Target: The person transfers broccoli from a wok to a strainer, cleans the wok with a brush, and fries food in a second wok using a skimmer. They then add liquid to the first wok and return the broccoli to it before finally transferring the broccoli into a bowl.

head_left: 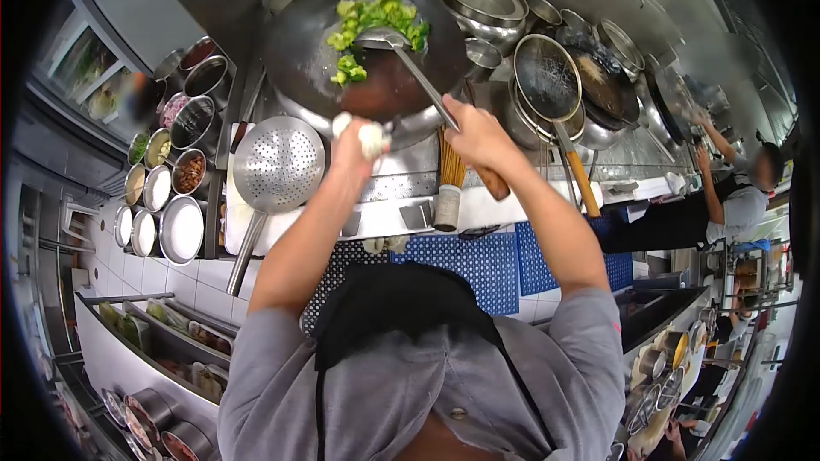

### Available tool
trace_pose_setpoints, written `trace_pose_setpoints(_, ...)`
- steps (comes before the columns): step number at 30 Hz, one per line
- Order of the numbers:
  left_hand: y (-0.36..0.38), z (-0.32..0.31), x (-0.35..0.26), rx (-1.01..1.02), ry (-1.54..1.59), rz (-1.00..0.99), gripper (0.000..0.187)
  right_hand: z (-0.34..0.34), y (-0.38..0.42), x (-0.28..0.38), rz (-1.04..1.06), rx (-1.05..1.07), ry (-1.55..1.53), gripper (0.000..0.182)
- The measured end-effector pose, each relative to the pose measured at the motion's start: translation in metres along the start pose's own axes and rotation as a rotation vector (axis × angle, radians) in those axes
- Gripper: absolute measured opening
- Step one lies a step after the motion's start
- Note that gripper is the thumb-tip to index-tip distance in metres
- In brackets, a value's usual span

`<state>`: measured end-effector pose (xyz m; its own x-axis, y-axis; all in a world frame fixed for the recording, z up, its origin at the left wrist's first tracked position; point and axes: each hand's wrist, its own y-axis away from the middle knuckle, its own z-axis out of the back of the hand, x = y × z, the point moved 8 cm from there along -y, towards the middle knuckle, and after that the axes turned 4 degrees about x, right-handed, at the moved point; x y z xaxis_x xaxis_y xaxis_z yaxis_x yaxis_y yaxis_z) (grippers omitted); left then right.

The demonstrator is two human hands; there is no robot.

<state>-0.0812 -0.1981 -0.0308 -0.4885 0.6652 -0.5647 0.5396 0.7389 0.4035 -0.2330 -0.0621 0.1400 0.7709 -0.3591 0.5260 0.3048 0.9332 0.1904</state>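
A large dark wok (295,60) sits on the stove in front of me. Bright green broccoli pieces (389,10) lie toward its far side, with a few lower on its left. My right hand (480,135) is closed around the shaft of a metal ladle (420,78) with a wooden end. The ladle's bowl is inside the wok, against the broccoli. At the near rim, my left hand (348,158) is closed on a bunched white cloth (371,138); the hand is slightly blurred, and its grip on the wok is partly hidden.
A perforated skimmer (280,162) lies left of the wok. Between my arms stands a bamboo brush (450,175). Strainers and pans, including a round wire strainer (547,77), crowd the right. Ingredient pots (182,226) stand at left. Another person (739,205) works at far right.
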Motion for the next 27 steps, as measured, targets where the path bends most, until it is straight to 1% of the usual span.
trace_pose_setpoints(1,0.021,0.007,0.007,-0.020,0.004,0.021,0.011,0.001,0.004,0.002,0.049,-0.044,-0.010,0.063)
trace_pose_setpoints(2,0.050,0.005,0.009,-0.080,-0.101,0.118,0.010,0.007,0.014,0.006,0.071,-0.043,-0.035,0.064)
trace_pose_setpoints(4,0.068,-0.016,-0.001,0.054,0.063,0.114,0.009,0.015,0.037,0.017,0.090,-0.004,-0.078,0.064)
trace_pose_setpoints(5,0.070,-0.025,-0.010,0.011,0.012,0.112,0.009,0.010,0.044,0.021,0.069,0.059,-0.122,0.064)
trace_pose_setpoints(6,0.054,-0.038,-0.024,-0.019,-0.042,0.104,0.010,0.005,0.052,0.025,0.045,0.122,-0.164,0.064)
trace_pose_setpoints(7,0.022,-0.033,-0.022,0.052,-0.045,0.123,0.013,0.001,0.051,0.030,0.015,0.185,-0.228,0.064)
trace_pose_setpoints(8,0.007,-0.026,-0.026,-0.094,-0.084,0.116,0.016,-0.005,0.054,0.032,-0.014,0.247,-0.294,0.064)
trace_pose_setpoints(9,0.009,-0.023,-0.024,-0.075,-0.069,0.121,0.017,-0.007,0.057,0.030,-0.002,0.292,-0.328,0.064)
trace_pose_setpoints(10,0.013,-0.034,-0.032,-0.041,-0.053,0.114,0.018,0.002,0.058,0.027,-0.013,0.321,-0.338,0.065)
trace_pose_setpoints(11,0.022,-0.039,-0.032,-0.003,-0.101,0.182,0.019,0.010,0.065,0.022,-0.031,0.349,-0.353,0.065)
trace_pose_setpoints(12,0.027,-0.047,-0.039,-0.009,-0.096,0.171,0.019,0.011,0.074,0.019,-0.067,0.404,-0.371,0.066)
trace_pose_setpoints(13,0.033,-0.051,-0.042,-0.027,-0.089,0.167,0.019,0.017,0.073,0.020,-0.118,0.404,-0.353,0.067)
trace_pose_setpoints(14,0.034,-0.051,-0.043,-0.044,-0.088,0.160,0.019,0.019,0.064,0.020,-0.106,0.407,-0.311,0.064)
trace_pose_setpoints(15,0.022,-0.046,-0.039,-0.036,-0.087,0.197,0.016,0.017,0.047,0.024,-0.051,0.392,-0.222,0.063)
trace_pose_setpoints(16,0.016,-0.036,-0.032,-0.015,-0.079,0.144,0.015,0.010,0.030,0.027,0.002,0.369,-0.132,0.061)
trace_pose_setpoints(18,-0.003,-0.014,-0.015,0.046,-0.062,0.027,0.012,-0.014,-0.004,0.019,0.081,0.148,-0.031,0.059)
trace_pose_setpoints(19,-0.002,-0.003,0.000,0.124,-0.009,0.053,0.011,-0.017,-0.017,0.022,0.124,0.030,0.024,0.059)
trace_pose_setpoints(20,0.024,0.002,0.011,0.026,-0.014,0.072,0.009,-0.020,-0.014,0.030,0.168,-0.026,0.129,0.061)
trace_pose_setpoints(21,0.043,0.006,0.022,0.060,-0.017,0.067,0.009,-0.016,0.000,0.033,0.145,-0.004,0.115,0.061)
trace_pose_setpoints(22,0.077,-0.006,0.019,0.031,-0.045,0.120,0.009,-0.011,0.012,0.037,0.129,0.014,0.101,0.062)
trace_pose_setpoints(23,0.080,-0.020,0.007,0.043,-0.014,0.104,0.009,-0.013,0.021,0.026,0.360,-0.183,0.138,0.065)
trace_pose_setpoints(25,0.077,-0.030,-0.007,0.021,0.006,0.096,0.010,-0.003,0.040,0.030,0.191,0.026,-0.044,0.065)
trace_pose_setpoints(26,0.052,-0.043,-0.023,0.022,-0.020,0.082,0.011,-0.001,0.047,0.032,0.112,0.118,-0.156,0.065)
trace_pose_setpoints(27,0.038,-0.046,-0.029,-0.034,-0.034,0.095,0.013,0.001,0.055,0.034,0.023,0.199,-0.261,0.064)
